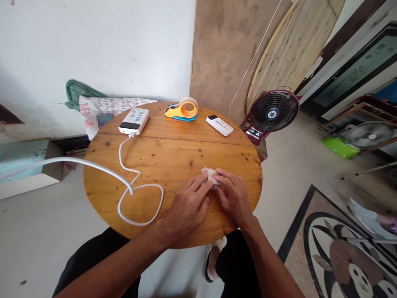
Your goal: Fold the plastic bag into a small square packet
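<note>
A small folded white cloth or tissue (209, 172) lies on the round wooden table (167, 161) near its front right. My left hand (187, 205) rests flat on the table, fingers stretched toward the cloth's left edge and touching it. My right hand (233, 194) lies over the cloth's right side, fingers pressed down on it. Most of the cloth is hidden under my fingers.
A white power bank (134, 120) with a looping white cable (136, 194) sits at the back left. An orange tape dispenser (182, 109) and a white remote (219, 125) lie at the back. A floor fan (273, 112) stands to the right.
</note>
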Motion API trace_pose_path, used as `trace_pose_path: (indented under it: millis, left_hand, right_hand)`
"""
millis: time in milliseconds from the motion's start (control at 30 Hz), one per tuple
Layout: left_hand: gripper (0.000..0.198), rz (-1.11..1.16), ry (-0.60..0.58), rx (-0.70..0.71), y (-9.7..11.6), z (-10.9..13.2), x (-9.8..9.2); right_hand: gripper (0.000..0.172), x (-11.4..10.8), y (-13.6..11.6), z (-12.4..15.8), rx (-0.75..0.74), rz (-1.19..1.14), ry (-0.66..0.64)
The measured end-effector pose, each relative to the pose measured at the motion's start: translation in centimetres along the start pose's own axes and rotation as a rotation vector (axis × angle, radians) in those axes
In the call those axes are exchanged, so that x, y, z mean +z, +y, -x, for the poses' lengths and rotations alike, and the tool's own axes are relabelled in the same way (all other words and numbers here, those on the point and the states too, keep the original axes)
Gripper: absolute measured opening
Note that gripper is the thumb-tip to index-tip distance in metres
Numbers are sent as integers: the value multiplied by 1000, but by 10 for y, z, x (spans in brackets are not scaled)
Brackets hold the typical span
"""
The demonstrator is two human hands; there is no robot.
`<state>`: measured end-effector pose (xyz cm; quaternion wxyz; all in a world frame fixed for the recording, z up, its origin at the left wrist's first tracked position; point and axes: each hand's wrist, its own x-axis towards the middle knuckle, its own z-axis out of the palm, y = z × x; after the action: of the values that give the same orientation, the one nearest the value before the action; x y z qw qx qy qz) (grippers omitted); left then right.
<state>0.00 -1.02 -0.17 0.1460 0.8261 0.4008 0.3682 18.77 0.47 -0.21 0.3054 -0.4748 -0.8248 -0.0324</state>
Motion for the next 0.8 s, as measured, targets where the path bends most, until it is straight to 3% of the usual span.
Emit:
trace_pose_path:
  millis: [267,600,800]
  left_hand:
    - [48,-18,-3,2,-1,0,1]
    - [46,-22,3,6,-2,0,1]
    - [47,-26,3,3,-2,0,1]
  right_hand:
    - [40,0,0,-1,10,-6,-24]
    - [33,2,-2,2,-10,83,52]
    - [34,-1,-3,-1,-63,86,24]
